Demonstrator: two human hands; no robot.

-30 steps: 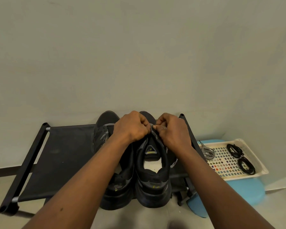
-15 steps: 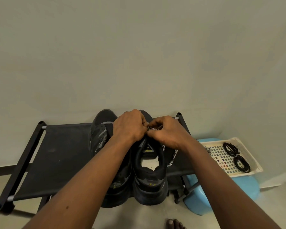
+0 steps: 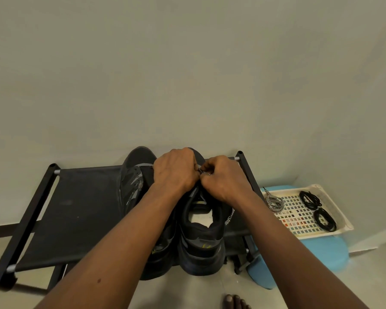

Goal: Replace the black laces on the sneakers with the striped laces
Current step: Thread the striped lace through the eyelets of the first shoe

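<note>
Shoe rack (image 3: 80,210), black fabric: carries two black sneakers (image 3: 201,237) side by side; cream tray (image 3: 334,208) to the right holds two coiled black laces (image 3: 324,219) and one spare striped lace (image 3: 274,202). Left hand (image 3: 174,172) and right hand (image 3: 226,179), both closed, pinch the striped lace in work (image 3: 230,216) at the right sneaker's upper eyelets. Recommended handling: keep tension even, feed the tip straight through, avoid twists.

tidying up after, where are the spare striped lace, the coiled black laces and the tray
spare striped lace (image 3: 275,202): head view, on its bundled middle
coiled black laces (image 3: 325,219): head view, on the nearer coil
tray (image 3: 343,217): head view, on its right rim
</note>
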